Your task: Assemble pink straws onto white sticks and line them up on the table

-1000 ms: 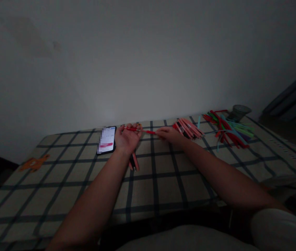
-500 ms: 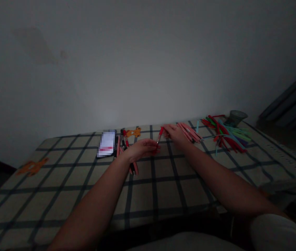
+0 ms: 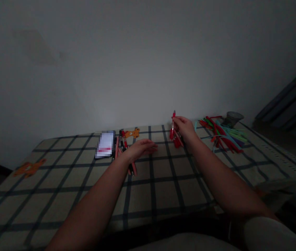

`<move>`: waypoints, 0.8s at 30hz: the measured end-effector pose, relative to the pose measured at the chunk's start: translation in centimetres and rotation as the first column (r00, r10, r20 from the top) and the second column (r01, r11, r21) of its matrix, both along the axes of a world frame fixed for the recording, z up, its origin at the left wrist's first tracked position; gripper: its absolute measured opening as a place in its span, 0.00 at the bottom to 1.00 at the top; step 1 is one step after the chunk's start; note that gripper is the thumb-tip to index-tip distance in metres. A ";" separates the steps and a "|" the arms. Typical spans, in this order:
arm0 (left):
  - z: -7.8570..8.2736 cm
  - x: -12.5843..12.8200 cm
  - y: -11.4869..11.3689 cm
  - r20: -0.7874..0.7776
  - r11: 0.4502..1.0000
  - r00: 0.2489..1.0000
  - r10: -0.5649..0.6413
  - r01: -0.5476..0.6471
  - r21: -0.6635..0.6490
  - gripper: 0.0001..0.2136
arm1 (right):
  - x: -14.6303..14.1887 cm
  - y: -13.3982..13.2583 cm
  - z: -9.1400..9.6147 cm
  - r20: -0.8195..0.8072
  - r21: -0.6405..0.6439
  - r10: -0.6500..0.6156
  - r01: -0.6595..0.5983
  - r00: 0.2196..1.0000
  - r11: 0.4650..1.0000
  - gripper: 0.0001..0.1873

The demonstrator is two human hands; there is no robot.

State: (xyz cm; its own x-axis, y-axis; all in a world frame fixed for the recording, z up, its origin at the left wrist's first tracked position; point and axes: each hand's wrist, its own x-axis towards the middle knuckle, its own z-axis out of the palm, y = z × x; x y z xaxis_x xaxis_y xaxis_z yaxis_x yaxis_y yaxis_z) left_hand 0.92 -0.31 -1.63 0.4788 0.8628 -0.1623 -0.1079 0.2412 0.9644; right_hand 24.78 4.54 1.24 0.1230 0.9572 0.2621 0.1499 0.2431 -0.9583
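Note:
My right hand [image 3: 186,127] pinches a red pen [image 3: 173,122], held upright with its tip up. Below those fingers are more red pieces and a few pink pens [image 3: 178,137]; whether the hand also grips these I cannot tell. My left hand [image 3: 142,147] holds nothing, its fingers stretched toward the right over the checked tablecloth [image 3: 161,181]. Beneath and beside its wrist lies a loose group of pink, black and red pens [image 3: 117,146], partly hidden by the hand.
A phone [image 3: 105,143] with a lit, blurred screen lies left of the pens. At the right is a pile of coloured strips [image 3: 222,134] beside a dark clear cup [image 3: 233,118]. Bear figures [image 3: 132,133] mark the cloth, and a wall [image 3: 148,69] rises behind the table.
The red pen has left my left hand and moved right and up in my right hand, now standing upright. My left fingers are empty. The pink bundle beside my right hand looks shifted leftward.

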 end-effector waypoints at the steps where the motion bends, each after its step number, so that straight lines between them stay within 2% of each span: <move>1: -0.1 0.0 0.1 -0.003 1.000 1.000 0.015 -0.015 0.004 0.11 | 0.9 0.3 0.2 0.032 0.031 -0.123 0.122 0.992 0.992 0.22; 3: -0.2 -0.1 0.3 -0.011 0.999 0.999 0.038 -0.038 0.008 0.11 | 2.5 0.6 0.4 0.239 0.042 -0.231 0.227 0.943 0.973 0.20; 5: -0.2 -0.2 0.3 -0.015 0.999 0.999 0.051 -0.051 0.011 0.11 | 3.5 0.5 0.3 0.530 0.029 -0.212 0.232 0.821 0.972 0.18; 8: 0.0 -0.2 0.2 -0.027 0.998 0.998 0.062 -0.061 0.012 0.11 | 3.6 0.2 -0.1 0.758 -0.037 -0.133 0.246 0.638 0.969 0.17; 11: 0.3 -0.2 0.1 -0.039 0.998 0.997 0.069 -0.068 0.019 0.11 | 3.1 0.0 -0.3 0.846 -0.047 -0.094 0.248 0.525 0.968 0.18; 15: 0.3 -0.2 0.1 -0.032 0.997 0.997 0.070 -0.070 0.021 0.11 | 2.6 -0.1 -0.4 0.897 0.039 -0.147 0.256 0.417 0.966 0.18; 24: 0.6 -0.1 0.1 -0.047 0.995 0.994 0.099 -0.097 0.032 0.11 | 2.6 -0.5 -0.3 0.925 0.159 -0.220 0.210 0.309 0.965 0.16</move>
